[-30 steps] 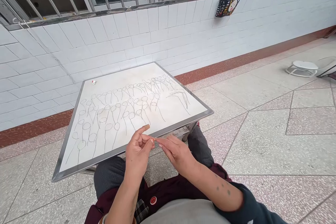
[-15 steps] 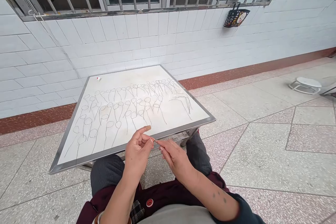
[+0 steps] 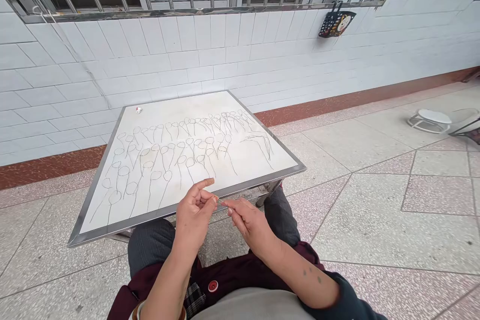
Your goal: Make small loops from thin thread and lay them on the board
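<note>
My left hand point(image 3: 194, 214) pinches one end of a thin wire point(image 3: 220, 201) between thumb and fingertips, its index finger stretched out above. From the other side, my right hand point(image 3: 252, 222) grips the same wire, with a short bit visible between the two hands. Both hands are just off the near edge of the white table point(image 3: 240, 165). Rows of thin wires with a round loop at one end point(image 3: 155, 175) lie across the tabletop. Toward its right side is a small bunch of bent, unlooped wires point(image 3: 267, 146).
A small red-and-white object point(image 3: 138, 110) sits at the table's far left corner. Behind stands a white tiled wall point(image 3: 180, 70) with a barred window. A patterned bag point(image 3: 336, 23) hangs from the bars. A white stool point(image 3: 431, 119) stands on the floor to the right.
The fingertips have shifted slightly and a bit more wire shows between my hands. My view has moved a little; the wires on the table lie as before.
</note>
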Demonstrator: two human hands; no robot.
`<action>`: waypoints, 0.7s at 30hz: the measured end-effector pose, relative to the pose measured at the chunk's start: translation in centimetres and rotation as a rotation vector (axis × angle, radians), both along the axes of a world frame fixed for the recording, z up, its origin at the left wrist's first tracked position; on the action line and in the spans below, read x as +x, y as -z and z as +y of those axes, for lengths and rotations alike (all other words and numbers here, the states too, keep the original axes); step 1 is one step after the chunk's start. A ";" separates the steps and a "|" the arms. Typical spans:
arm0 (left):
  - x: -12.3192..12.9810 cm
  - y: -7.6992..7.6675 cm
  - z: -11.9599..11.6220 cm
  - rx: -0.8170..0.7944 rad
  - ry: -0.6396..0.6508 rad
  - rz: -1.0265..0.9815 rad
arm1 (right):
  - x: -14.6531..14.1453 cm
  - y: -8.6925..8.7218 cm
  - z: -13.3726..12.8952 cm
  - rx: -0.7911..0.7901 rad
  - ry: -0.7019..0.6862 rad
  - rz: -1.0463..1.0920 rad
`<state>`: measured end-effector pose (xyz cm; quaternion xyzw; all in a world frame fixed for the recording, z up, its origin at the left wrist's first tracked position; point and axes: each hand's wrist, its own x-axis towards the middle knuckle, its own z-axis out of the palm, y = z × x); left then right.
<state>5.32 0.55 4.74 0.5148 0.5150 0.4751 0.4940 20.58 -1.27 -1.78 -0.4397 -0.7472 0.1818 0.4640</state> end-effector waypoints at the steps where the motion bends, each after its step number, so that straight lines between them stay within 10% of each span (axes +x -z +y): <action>1: 0.0 0.0 0.0 0.000 0.005 -0.005 | 0.0 0.0 0.0 -0.002 0.003 -0.005; 21: -0.8 -0.3 0.2 0.023 -0.021 0.013 | 0.6 0.7 -0.4 -0.082 -0.001 0.022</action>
